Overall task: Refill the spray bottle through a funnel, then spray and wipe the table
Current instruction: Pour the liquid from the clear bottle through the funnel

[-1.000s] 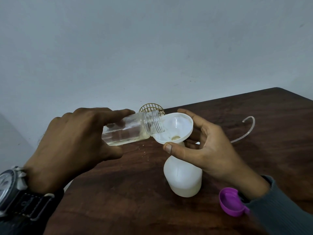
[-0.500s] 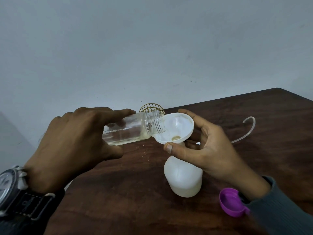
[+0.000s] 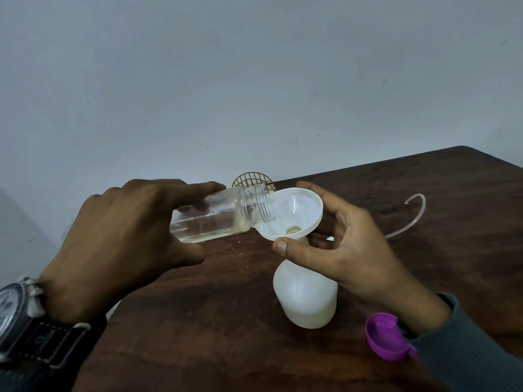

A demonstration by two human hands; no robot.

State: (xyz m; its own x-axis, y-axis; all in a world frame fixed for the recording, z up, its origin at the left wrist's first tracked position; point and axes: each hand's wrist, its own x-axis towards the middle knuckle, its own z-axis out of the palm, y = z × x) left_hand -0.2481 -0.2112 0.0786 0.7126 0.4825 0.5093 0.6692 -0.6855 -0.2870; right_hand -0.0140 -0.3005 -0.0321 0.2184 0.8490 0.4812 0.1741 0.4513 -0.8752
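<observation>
My left hand [image 3: 119,244] grips a clear glass jar [image 3: 220,215], tipped almost level with its threaded mouth over the rim of a white funnel [image 3: 294,213]. Pale liquid lies along the jar's lower side and a little pools at the funnel's hole. The funnel sits in the neck of a white spray bottle [image 3: 307,298] standing on the dark wooden table [image 3: 198,335]. My right hand [image 3: 348,250] holds the funnel, thumb under its front rim and fingers curled behind it. The bottle's neck is hidden by that hand.
A purple cap [image 3: 385,336] lies by my right wrist near the front edge. A clear curved tube [image 3: 410,219] rests on the table at the right. A yellow wire basket [image 3: 253,181] stands at the table's back edge against the wall.
The jar's mouth has risen very slightly; both hands, funnel and bottle stay in place while the liquid keeps running into the funnel.
</observation>
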